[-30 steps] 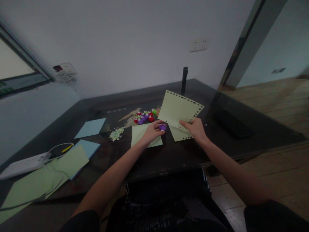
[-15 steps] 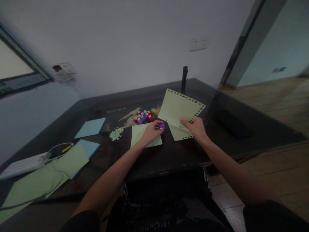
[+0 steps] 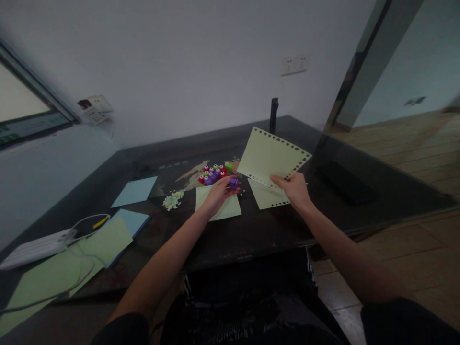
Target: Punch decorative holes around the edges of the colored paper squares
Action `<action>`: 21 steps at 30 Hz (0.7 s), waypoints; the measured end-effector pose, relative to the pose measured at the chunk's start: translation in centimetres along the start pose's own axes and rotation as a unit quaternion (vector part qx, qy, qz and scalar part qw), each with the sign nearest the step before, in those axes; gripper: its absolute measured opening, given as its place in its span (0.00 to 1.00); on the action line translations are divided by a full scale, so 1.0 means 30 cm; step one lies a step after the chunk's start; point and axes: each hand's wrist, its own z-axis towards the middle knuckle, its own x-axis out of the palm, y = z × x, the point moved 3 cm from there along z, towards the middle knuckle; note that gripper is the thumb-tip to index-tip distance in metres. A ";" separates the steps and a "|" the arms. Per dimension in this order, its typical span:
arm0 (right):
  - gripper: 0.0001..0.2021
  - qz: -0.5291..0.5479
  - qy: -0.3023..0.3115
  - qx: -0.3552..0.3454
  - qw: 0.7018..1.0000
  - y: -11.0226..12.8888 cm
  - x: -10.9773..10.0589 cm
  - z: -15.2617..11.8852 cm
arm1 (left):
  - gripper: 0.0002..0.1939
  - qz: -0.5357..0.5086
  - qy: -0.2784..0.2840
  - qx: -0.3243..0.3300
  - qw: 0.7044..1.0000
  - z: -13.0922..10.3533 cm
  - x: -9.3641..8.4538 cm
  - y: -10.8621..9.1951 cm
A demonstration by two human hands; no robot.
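My left hand (image 3: 217, 192) is closed around a small purple craft punch (image 3: 233, 183), just left of a pale green sheet (image 3: 273, 155). That sheet is pinched by its lower right edge in my right hand (image 3: 296, 190) and tilted above the table. Small punched shapes line its top and right edges, and some show along its lower left edge. Beneath my left hand lies another pale sheet (image 3: 224, 211); a third one (image 3: 264, 199) is partly covered by the held sheet. Several red, purple and green punches (image 3: 215, 173) cluster behind my left hand.
Tiny paper cut-outs (image 3: 173, 199) are heaped on the dark table (image 3: 215, 239). To the left lie a blue sheet (image 3: 135, 190), stacked papers (image 3: 104, 239) and a white power strip (image 3: 36, 248) with cables. A black upright object (image 3: 273, 115) stands at the back; a dark flat object (image 3: 347, 182) lies right.
My left hand has drawn the purple punch slightly left, away from the sheet's edge. The held sheet has shifted a little up and right. Small cut-out bits now show beside the punch.
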 end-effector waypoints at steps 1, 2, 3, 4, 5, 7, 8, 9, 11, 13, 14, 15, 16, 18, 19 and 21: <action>0.16 0.005 -0.003 0.001 1.000 -0.001 -0.001 0.001 | 0.13 -0.003 -0.003 -0.002 1.000 0.001 0.000 0.000; 0.16 0.013 -0.005 0.003 1.000 -0.001 -0.003 0.002 | 0.13 -0.002 -0.005 -0.002 1.000 0.002 -0.001 0.001; 0.16 0.021 -0.008 0.006 1.000 -0.002 -0.005 0.003 | 0.13 0.003 -0.007 0.000 1.000 0.003 0.000 0.002; 0.17 0.030 -0.011 0.010 0.999 -0.002 -0.009 0.005 | 0.14 0.012 -0.007 0.005 1.000 0.004 0.001 0.003; 0.17 0.038 -0.017 0.016 0.999 -0.002 -0.013 0.007 | 0.16 0.023 -0.005 0.010 1.000 0.005 0.002 0.004; 0.18 0.055 -0.030 0.031 0.998 -0.002 -0.024 0.013 | 0.17 0.043 0.003 0.018 0.999 0.008 0.007 0.006; 0.18 0.064 -0.036 0.038 0.997 -0.003 -0.030 0.017 | 0.18 0.051 0.008 0.019 0.999 0.010 0.009 0.006; 0.19 0.073 -0.039 0.042 0.996 -0.002 -0.038 0.021 | 0.18 0.058 0.013 0.019 0.998 0.012 0.012 0.005; 0.19 0.089 -0.044 0.043 0.994 -0.001 -0.058 0.031 | 0.17 0.080 0.022 0.021 0.996 0.020 0.017 -0.002; 0.18 0.108 -0.044 0.039 0.992 -0.002 -0.084 0.042 | 0.16 0.115 0.029 0.034 0.992 0.035 0.021 -0.015; 0.17 0.121 -0.043 0.037 0.991 -0.004 -0.099 0.048 | 0.16 0.137 0.034 0.046 0.989 0.047 0.024 -0.023; 0.17 0.134 -0.042 0.037 0.989 -0.008 -0.115 0.053 | 0.15 0.160 0.038 0.062 0.984 0.063 0.027 -0.031; 0.17 0.144 -0.040 0.038 0.988 -0.013 -0.131 0.059 | 0.15 0.184 0.042 0.080 0.979 0.083 0.031 -0.038; 0.17 0.151 -0.042 0.042 0.987 -0.026 -0.164 0.067 | 0.14 0.228 0.045 0.118 0.965 0.133 0.041 -0.047; 0.18 0.149 -0.046 0.044 0.987 -0.034 -0.178 0.070 | 0.14 0.248 0.046 0.134 0.958 0.163 0.047 -0.048; 0.19 0.146 -0.057 0.046 0.987 -0.050 -0.199 0.073 | 0.13 0.285 0.043 0.147 0.946 0.226 0.064 -0.041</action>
